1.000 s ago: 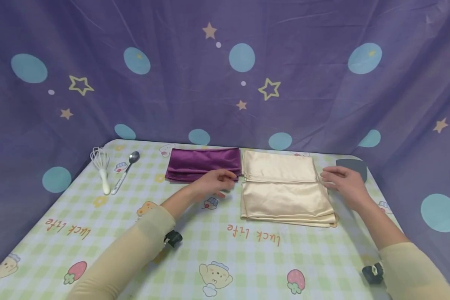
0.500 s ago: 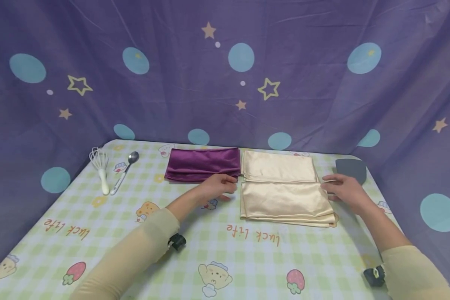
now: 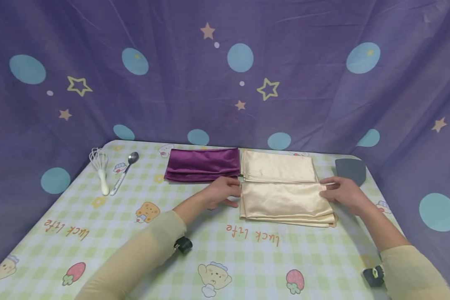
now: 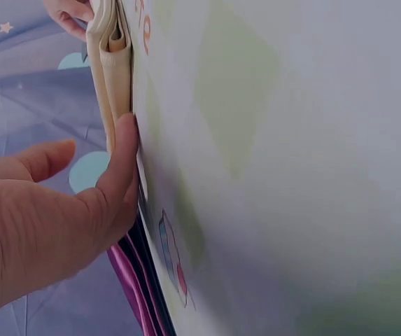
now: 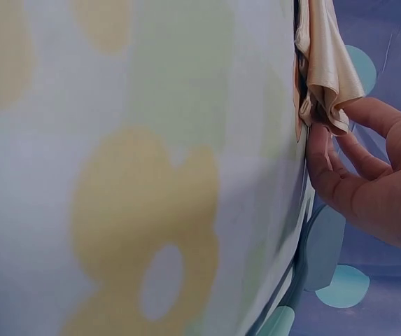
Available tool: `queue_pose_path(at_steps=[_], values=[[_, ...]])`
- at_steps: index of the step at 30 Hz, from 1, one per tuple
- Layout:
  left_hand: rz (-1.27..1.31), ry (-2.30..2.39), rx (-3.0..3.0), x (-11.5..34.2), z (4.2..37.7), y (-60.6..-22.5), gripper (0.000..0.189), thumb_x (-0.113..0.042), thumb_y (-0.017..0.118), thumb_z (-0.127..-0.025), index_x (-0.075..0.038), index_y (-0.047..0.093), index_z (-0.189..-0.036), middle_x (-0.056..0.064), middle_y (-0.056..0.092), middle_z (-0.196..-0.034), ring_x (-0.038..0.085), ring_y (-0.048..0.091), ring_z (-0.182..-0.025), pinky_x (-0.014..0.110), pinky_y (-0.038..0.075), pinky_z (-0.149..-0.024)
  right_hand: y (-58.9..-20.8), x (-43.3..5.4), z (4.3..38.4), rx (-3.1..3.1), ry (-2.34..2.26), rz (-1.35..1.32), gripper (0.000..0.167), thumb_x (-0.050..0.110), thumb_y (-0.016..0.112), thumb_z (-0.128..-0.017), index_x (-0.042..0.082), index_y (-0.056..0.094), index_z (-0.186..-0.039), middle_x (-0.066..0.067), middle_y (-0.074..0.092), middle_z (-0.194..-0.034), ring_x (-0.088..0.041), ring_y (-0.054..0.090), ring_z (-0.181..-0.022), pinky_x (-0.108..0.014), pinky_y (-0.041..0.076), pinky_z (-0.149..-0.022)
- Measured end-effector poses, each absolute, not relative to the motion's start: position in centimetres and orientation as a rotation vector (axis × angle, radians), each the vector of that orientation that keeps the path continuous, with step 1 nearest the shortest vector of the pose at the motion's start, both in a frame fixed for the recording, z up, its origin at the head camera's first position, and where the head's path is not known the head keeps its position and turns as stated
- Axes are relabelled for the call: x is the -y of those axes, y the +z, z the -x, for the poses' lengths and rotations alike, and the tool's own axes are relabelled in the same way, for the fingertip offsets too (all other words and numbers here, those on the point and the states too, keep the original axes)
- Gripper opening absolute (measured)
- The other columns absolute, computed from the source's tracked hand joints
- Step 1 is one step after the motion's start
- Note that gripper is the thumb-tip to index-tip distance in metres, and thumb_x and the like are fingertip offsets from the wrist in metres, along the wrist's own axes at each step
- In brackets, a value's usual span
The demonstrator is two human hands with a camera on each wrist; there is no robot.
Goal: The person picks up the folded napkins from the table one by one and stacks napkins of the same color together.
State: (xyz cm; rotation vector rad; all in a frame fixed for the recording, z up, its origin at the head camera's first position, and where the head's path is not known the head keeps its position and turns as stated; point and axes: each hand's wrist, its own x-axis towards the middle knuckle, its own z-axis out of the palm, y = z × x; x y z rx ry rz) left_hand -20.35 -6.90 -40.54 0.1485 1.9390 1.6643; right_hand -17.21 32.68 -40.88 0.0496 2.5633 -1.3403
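A folded cream satin cloth [image 3: 285, 202] lies right of the table's middle, in front of a second folded cream cloth [image 3: 279, 167]. My right hand [image 3: 346, 193] pinches the front cloth's right edge; in the right wrist view the cloth's end [image 5: 332, 84] puckers between thumb and fingers. At its left edge is my left hand [image 3: 221, 191], fingertips right at the fold and thumb held apart. From the left wrist view, the fingers lie low along the tablecloth beside the cloth's layered end [image 4: 116, 70]. A folded purple cloth [image 3: 202, 164] lies behind the left hand.
A whisk [image 3: 103, 171] and a spoon [image 3: 125, 171] lie at the table's left. Behind the right hand is a dark grey flat piece [image 3: 352, 168] with a rounded edge. A purple curtain [image 3: 195, 83] hangs behind the checked tablecloth [image 3: 172, 266].
My left hand has moved right and slightly nearer, up to the front cream cloth's left edge. The right hand has closed in on its right edge and pinches it.
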Motion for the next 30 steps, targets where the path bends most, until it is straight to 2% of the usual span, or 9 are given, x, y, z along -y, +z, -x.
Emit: queue_pose_path(at_steps=[5,8,12,16,19,23,26,30], values=[[-0.104,1.689,-1.941,6.0,20.3,-40.7,0.059,-0.001,0.056,-0.099,0.015,0.032,-0.150,0.031,0.045,-0.145,0.039,0.055,-0.125,0.041,0.059,-0.086,-41.0,-32.5,17.2,-2.584,-1.316,-0.071,0.061,0.015,0.074,-0.093,-0.011,0.048,-0.142,-0.038,0.048,-0.134,-0.024,0.064,-0.092,-0.035,0.055,-0.075],[-0.085,1.686,-1.946,5.7,20.2,-40.6,0.060,-0.001,0.057,-0.098,0.014,0.032,-0.150,0.029,0.048,-0.142,0.039,0.057,-0.123,0.040,0.059,-0.086,-41.0,-32.5,17.2,-2.593,-1.298,-0.092,0.060,0.015,0.074,-0.093,-0.011,0.049,-0.141,-0.037,0.048,-0.134,-0.027,0.061,-0.097,-0.033,0.055,-0.074],[-0.060,1.704,-1.935,5.4,20.2,-40.6,0.058,-0.001,0.059,-0.098,0.010,0.037,-0.150,0.025,0.046,-0.147,0.038,0.054,-0.126,0.039,0.059,-0.086,-41.0,-32.5,17.2,-2.593,-1.294,-0.085,0.060,0.016,0.073,-0.093,-0.013,0.049,-0.140,-0.035,0.047,-0.136,-0.028,0.058,-0.102,-0.031,0.054,-0.075],[-0.056,1.749,-1.926,5.2,20.1,-40.5,0.055,0.001,0.061,-0.097,0.005,0.043,-0.148,0.023,0.047,-0.145,0.036,0.053,-0.127,0.040,0.058,-0.088,-41.1,-32.7,17.2,-2.594,-1.313,-0.070,0.060,0.016,0.073,-0.094,-0.014,0.049,-0.140,-0.028,0.052,-0.128,-0.021,0.057,-0.092,-0.029,0.052,-0.073],[-0.078,1.775,-1.926,5.1,19.9,-40.4,0.055,0.003,0.063,-0.094,0.002,0.045,-0.146,0.022,0.052,-0.136,0.034,0.057,-0.120,0.044,0.058,-0.089,-41.3,-32.8,17.2,-2.588,-1.336,-0.067,0.059,0.016,0.073,-0.094,-0.014,0.049,-0.139,-0.022,0.056,-0.122,-0.017,0.055,-0.083,-0.029,0.051,-0.070],[-0.114,1.779,-1.932,4.9,19.9,-40.6,0.058,0.004,0.064,-0.089,0.000,0.044,-0.144,0.022,0.056,-0.131,0.028,0.060,-0.110,0.046,0.056,-0.090,-41.4,-33.0,17.2,-2.559,-1.363,-0.068,0.060,0.017,0.072,-0.095,-0.015,0.048,-0.140,-0.021,0.062,-0.118,-0.014,0.059,-0.083,-0.029,0.053,-0.071],[-0.123,1.768,-1.952,4.8,19.9,-40.8,0.059,0.003,0.065,-0.089,0.000,0.043,-0.144,0.021,0.059,-0.129,0.025,0.062,-0.103,0.044,0.057,-0.089,-41.4,-33.0,17.1,-2.531,-1.383,-0.066,0.061,0.019,0.071,-0.097,-0.015,0.046,-0.141,-0.025,0.060,-0.122,-0.013,0.063,-0.089,-0.028,0.055,-0.076],[-0.119,1.739,-1.993,4.7,20.0,-41.0,0.058,0.001,0.066,-0.091,0.000,0.043,-0.144,0.021,0.060,-0.126,0.025,0.064,-0.099,0.042,0.058,-0.086,-41.3,-33.0,17.2,-2.492,-1.419,-0.066,0.061,0.021,0.070,-0.097,-0.014,0.045,-0.142,-0.032,0.050,-0.136,-0.014,0.062,-0.099,-0.028,0.056,-0.082]])
